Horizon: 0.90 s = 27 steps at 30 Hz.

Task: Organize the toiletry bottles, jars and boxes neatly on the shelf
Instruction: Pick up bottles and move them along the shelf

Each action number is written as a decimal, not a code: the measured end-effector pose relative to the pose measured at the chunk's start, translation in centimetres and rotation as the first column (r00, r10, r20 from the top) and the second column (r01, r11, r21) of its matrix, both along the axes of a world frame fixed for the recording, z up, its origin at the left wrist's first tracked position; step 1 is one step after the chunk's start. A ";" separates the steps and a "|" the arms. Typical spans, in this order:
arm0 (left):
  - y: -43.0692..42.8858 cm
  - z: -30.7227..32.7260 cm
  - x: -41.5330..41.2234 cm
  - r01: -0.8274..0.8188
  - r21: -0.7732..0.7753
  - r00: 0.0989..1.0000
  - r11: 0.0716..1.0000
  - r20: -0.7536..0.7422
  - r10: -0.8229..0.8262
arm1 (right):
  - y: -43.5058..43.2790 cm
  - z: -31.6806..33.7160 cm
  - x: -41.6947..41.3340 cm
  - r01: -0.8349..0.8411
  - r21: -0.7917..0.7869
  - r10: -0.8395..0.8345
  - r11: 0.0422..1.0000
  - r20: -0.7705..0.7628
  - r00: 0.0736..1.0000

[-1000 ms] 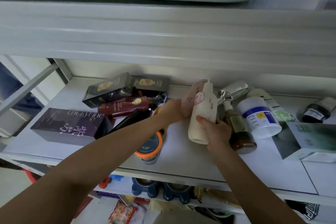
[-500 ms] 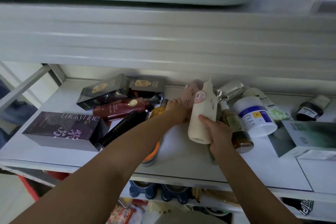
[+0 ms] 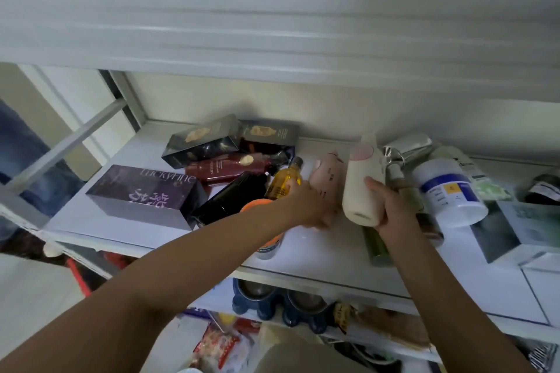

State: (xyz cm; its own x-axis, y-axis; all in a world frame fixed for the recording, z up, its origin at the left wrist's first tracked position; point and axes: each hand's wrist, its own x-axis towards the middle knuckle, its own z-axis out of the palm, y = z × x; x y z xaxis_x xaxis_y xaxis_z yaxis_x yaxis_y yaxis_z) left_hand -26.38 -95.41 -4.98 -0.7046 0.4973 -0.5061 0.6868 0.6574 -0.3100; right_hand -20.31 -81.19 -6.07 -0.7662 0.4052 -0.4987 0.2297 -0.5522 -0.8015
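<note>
On the white shelf (image 3: 318,251) my right hand (image 3: 391,209) grips a cream bottle (image 3: 362,179) with a pink round label, tilted with its base toward me. Just left of it, my left hand (image 3: 309,206) holds a pink bottle (image 3: 328,179) near its lower end. An amber bottle (image 3: 283,180) with a black cap lies against my left hand. An orange-lidded jar (image 3: 266,239) sits partly hidden under my left forearm.
At the left lie a purple box (image 3: 142,194), two black boxes (image 3: 203,142), a dark red bottle (image 3: 227,168) and a black bottle (image 3: 230,198). To the right are a white jar (image 3: 451,191), a silver-capped bottle (image 3: 409,150), a green tube (image 3: 377,245) and a grey-green box (image 3: 521,227).
The pink and cream bottles have come apart, the pink one moving left in my left hand. The amber bottle now shows beside my left hand. The view has shifted right.
</note>
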 end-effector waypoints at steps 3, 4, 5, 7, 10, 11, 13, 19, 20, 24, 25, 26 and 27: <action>-0.5 1.1 1.1 -0.026 0.025 0.997 0.999 0.068 0.024 | -0.7 0.1 0.0 -0.006 0.121 0.000 0.993 0.056 0.998; -0.8 1.5 1.2 -0.033 0.044 0.996 0.999 0.089 0.029 | -1.2 0.2 0.1 -0.008 0.169 -0.005 0.986 0.077 0.997; -1.0 1.9 1.3 -0.024 0.061 0.994 0.998 0.106 0.017 | -1.5 0.2 0.1 -0.007 0.224 -0.014 0.975 0.093 0.996; -1.6 2.6 1.3 0.014 0.088 0.987 0.996 0.159 -0.028 | -2.3 0.3 0.1 -0.001 0.342 -0.038 0.940 0.108 0.993; -2.1 3.2 1.3 0.018 0.113 0.975 0.993 0.220 -0.042 | -3.1 0.2 0.2 -0.028 0.459 -0.031 0.888 0.119 0.992; -2.2 3.3 1.2 0.004 0.122 0.975 0.993 0.219 -0.031 | -3.3 0.1 0.2 -0.048 0.502 -0.018 0.863 0.125 0.992; -2.1 3.5 1.1 -0.046 0.151 0.980 0.988 0.200 0.016 | -3.6 0.1 0.3 -0.100 0.586 0.011 0.804 0.153 0.988; -0.4 3.2 0.9 -0.209 0.568 0.978 0.796 0.124 0.168 | -3.5 -0.6 2.1 -0.196 0.712 0.130 0.674 0.147 0.981; -0.1 3.1 0.9 -0.215 0.629 0.976 0.747 0.127 0.175 | -3.4 -0.9 2.5 -0.203 0.760 0.146 0.617 0.143 0.979; 1.1 2.6 2.0 -0.232 0.759 0.967 0.608 0.246 0.062 | -3.4 -2.3 3.8 -0.181 0.929 0.136 0.323 0.143 0.980; 1.3 2.3 2.2 -0.226 0.761 0.967 0.608 0.251 0.045 | -3.3 -2.5 3.9 -0.183 0.965 0.087 0.188 0.169 0.982; 1.6 1.9 2.3 -0.218 0.758 0.969 0.615 0.242 0.046 | -3.1 -2.5 4.1 -0.196 0.978 0.023 0.072 0.195 0.981; 1.9 1.5 2.3 -0.214 0.763 0.971 0.610 0.233 0.050 | -2.7 -2.4 4.5 -0.223 0.974 -0.030 0.029 0.224 0.974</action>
